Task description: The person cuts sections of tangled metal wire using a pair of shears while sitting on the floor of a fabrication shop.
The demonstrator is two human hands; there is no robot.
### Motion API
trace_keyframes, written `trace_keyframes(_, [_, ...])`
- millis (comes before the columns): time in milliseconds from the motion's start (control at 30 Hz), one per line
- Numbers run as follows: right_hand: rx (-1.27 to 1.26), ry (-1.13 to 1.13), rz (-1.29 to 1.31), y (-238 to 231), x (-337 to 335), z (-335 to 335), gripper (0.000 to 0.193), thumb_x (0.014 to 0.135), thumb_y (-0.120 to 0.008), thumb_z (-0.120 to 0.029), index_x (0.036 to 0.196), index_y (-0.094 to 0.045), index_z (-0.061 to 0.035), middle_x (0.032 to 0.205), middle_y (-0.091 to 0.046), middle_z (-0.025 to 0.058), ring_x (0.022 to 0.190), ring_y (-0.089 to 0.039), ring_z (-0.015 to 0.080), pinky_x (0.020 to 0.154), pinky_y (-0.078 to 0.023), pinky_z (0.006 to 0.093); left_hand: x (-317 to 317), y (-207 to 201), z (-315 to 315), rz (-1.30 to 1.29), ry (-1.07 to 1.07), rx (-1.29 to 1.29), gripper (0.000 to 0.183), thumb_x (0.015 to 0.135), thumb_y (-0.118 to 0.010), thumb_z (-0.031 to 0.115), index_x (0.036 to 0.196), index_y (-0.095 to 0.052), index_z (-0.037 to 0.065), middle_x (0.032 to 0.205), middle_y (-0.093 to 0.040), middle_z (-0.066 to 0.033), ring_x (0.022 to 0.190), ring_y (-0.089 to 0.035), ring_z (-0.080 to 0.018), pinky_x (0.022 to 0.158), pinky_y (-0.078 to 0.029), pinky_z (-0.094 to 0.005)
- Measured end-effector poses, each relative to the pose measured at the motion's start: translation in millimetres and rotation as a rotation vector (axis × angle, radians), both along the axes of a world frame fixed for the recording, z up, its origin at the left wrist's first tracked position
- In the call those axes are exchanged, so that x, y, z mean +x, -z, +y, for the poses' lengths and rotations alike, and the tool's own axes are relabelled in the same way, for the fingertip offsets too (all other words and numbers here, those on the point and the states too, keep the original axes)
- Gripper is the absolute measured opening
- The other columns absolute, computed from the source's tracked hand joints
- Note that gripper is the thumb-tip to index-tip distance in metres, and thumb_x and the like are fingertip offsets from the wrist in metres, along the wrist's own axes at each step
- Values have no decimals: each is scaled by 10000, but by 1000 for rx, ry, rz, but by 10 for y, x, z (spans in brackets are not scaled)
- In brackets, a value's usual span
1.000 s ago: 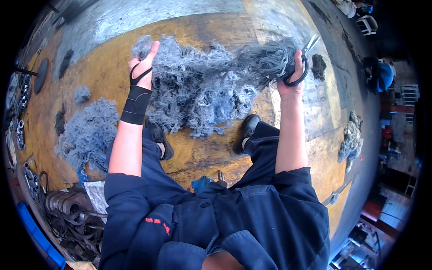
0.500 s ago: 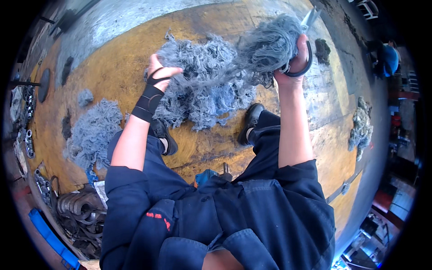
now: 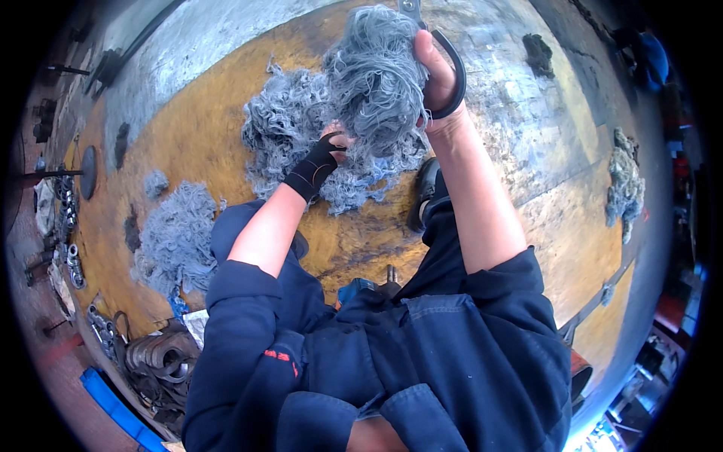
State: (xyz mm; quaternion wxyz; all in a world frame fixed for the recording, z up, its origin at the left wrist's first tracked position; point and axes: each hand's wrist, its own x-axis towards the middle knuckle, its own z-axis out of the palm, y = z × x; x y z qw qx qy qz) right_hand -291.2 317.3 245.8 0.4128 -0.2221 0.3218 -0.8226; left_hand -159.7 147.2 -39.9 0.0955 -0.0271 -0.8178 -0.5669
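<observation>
My right hand is raised at the upper middle, closed round a thick bundle of grey yarn waste. The same hand carries scissors with a large black handle loop; their metal part shows at the top edge of the view, and the blades are cut off. Under the bundle's lower left side, my left hand, in a black wrist wrap, reaches among the threads. Its fingers are mostly hidden there. Beneath both hands a loose heap of grey yarn waste lies on the floor between my feet.
A second yarn heap lies at left, with a small tuft beyond it. Further yarn lies at far right. Metal rings and a blue bar are at lower left. A person in blue is at the far right.
My right hand has brought the yarn bundle and scissors leftward and slightly up. My left hand has moved right, from the heap's left edge to beneath the bundle.
</observation>
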Motion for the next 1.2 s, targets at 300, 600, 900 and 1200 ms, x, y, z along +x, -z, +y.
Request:
trace_keyframes(300, [-217,528,-161,-74,-534,430,430,854,-552,-404,1015,-557,-5,872,-625,106,747,-616,212,643,-512,311,156,-1277,-341,-535,-276,-155,255,708,-653,120,931,-600,7,871,-635,-64,789,-559,-139,719,-443,-290])
trace_keyframes(600, [-175,790,-222,116,-877,762,395,790,-677,-335,1067,-583,-70,1031,-624,76,983,-569,272,908,-421,443,852,-1331,-1271,-14,-837,732,237,723,-620,60,949,-615,-11,903,-641,-99,794,-617,-205,775,-494,-343])
trace_keyframes(900, [-13,783,-179,90,-813,650,313,763,-719,-259,988,-611,-69,979,-650,77,910,-613,253,836,-476,410,1366,-1814,-2011,149,-1015,1245,308,907,-439,216,1081,-595,15,1091,-622,-121,1000,-590,-290,897,-461,-459])
trace_keyframes(1200, [985,500,597,289,-292,-52,609,765,-587,-614,874,-612,-15,787,-633,99,748,-617,182,727,-501,367,1300,-2173,-1952,329,-824,1373,359,913,-387,271,1112,-576,41,1123,-609,-122,1043,-567,-302,942,-418,-471])
